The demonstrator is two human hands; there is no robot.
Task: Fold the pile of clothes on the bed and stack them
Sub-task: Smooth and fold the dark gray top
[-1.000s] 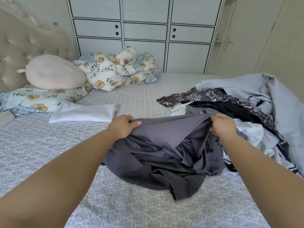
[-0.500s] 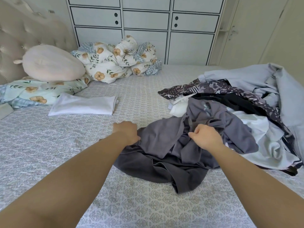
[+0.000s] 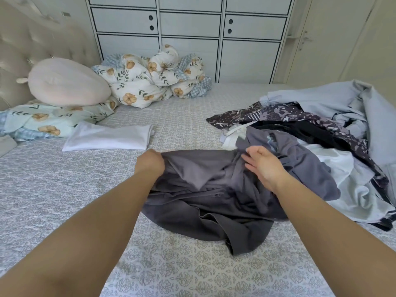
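A crumpled dark grey garment (image 3: 205, 198) lies on the patterned bed (image 3: 64, 189) in front of me. My left hand (image 3: 151, 162) is closed on its upper left edge. Fingers spread, my right hand (image 3: 263, 166) rests flat on the right side of the cloth and holds nothing. To the right sits the pile of clothes (image 3: 321, 133): a dark patterned piece, a black one, white ones and a large pale blue one. One folded white garment (image 3: 107, 137) lies flat at the left, beyond my left hand.
A pink plush cushion (image 3: 66, 82) and a floral pillow (image 3: 42, 123) sit by the padded headboard at the far left. A bundled floral duvet (image 3: 154, 78) lies at the far edge, before white cabinets (image 3: 188, 33).
My right hand let go of the grey garment, opened and moved right and up onto its right side. The garment's top edge now lies spread flatter between my hands.
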